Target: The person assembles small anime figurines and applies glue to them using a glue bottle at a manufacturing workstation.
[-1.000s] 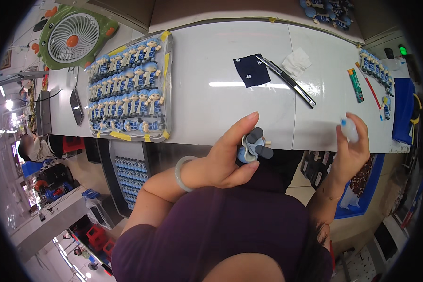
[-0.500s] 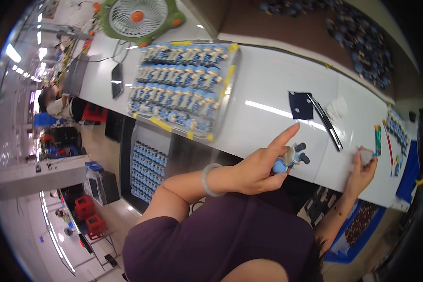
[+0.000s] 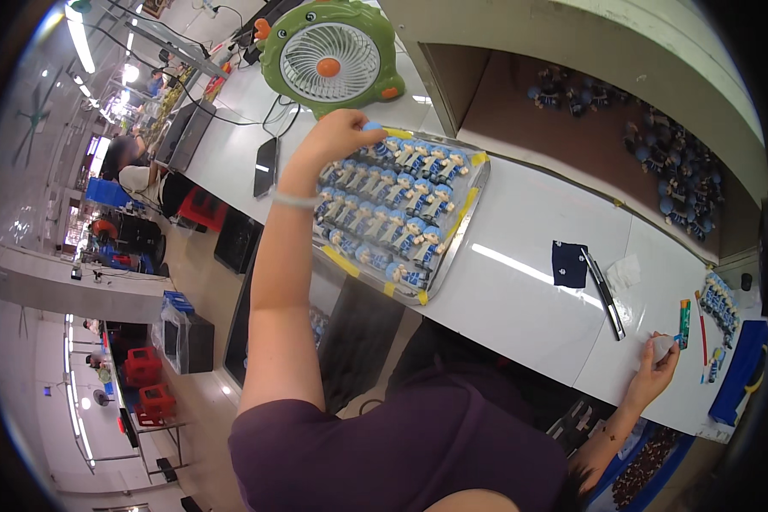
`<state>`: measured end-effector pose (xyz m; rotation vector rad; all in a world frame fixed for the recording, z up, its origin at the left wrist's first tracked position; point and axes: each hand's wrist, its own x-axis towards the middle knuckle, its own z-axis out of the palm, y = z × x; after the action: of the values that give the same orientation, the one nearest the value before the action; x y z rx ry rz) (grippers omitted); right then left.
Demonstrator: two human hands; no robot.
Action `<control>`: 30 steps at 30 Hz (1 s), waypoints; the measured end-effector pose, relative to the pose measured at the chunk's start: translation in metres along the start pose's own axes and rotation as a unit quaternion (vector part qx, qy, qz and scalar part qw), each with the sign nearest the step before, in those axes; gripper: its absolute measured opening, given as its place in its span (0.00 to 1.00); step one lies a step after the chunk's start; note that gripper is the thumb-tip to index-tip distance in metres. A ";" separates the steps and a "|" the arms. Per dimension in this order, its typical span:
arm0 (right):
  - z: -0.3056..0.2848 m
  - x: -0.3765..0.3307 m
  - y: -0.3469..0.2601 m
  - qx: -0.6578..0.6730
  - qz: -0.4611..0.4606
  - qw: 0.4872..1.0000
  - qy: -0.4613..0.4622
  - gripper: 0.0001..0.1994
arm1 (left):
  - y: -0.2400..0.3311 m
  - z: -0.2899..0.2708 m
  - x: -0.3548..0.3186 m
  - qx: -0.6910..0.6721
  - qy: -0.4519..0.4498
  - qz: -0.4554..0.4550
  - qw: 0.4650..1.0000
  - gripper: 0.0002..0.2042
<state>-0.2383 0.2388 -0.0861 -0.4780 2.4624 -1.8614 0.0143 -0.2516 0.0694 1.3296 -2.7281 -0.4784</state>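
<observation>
My left hand (image 3: 337,138) reaches over the far left corner of a clear tray (image 3: 450,271) edged with yellow tape. Its fingers are closed on a small figurine with a blue cap (image 3: 372,128), mostly hidden by the hand. Rows of similar blue-capped figurines (image 3: 390,224) lie in the tray. Over at the right of the table, my right hand (image 3: 653,372) is closed on a small whitish, translucent wad (image 3: 664,345); a bit of blue shows beside it.
A green fan (image 3: 328,64) stands behind the tray, and a phone (image 3: 265,167) lies left of it. Toward the right are a dark blue cloth (image 3: 569,264), black tweezers (image 3: 604,294), a white tissue (image 3: 625,271), a green tube (image 3: 684,322) and a red stick (image 3: 703,324). More figurines fill a shelf (image 3: 520,128).
My left hand has moved far and left with the figurine, from in front of my body to the tray's far corner. The view has shifted; my right hand keeps its wad.
</observation>
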 end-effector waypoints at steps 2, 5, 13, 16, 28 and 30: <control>0.002 0.000 0.000 -0.001 -0.006 1.000 0.003 0.12 | -0.007 0.004 0.038 0.084 -0.085 -0.018 0.993 0.23; 0.003 0.000 -0.002 0.003 0.001 1.000 0.007 0.12 | 0.001 0.013 0.062 0.198 -0.193 -0.053 0.960 0.26; 0.002 -0.001 -0.007 -0.019 0.007 1.000 -0.001 0.12 | -0.026 0.016 0.080 0.092 -0.108 -0.059 0.988 0.22; 0.001 0.000 -0.004 -0.024 0.006 1.000 -0.005 0.13 | -0.064 0.012 0.063 0.120 -0.120 0.099 0.981 0.25; 0.001 0.000 -0.006 -0.045 0.011 0.999 -0.003 0.12 | -0.055 0.034 0.033 0.240 -0.024 0.168 0.956 0.31; 0.003 0.000 -0.008 -0.040 0.010 0.999 -0.001 0.13 | -0.056 0.038 0.036 0.268 -0.041 0.175 0.947 0.32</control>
<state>-0.2358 0.2345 -0.0792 -0.4557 2.5399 -1.7593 0.0271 -0.3028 0.0134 0.8587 -3.2019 0.2626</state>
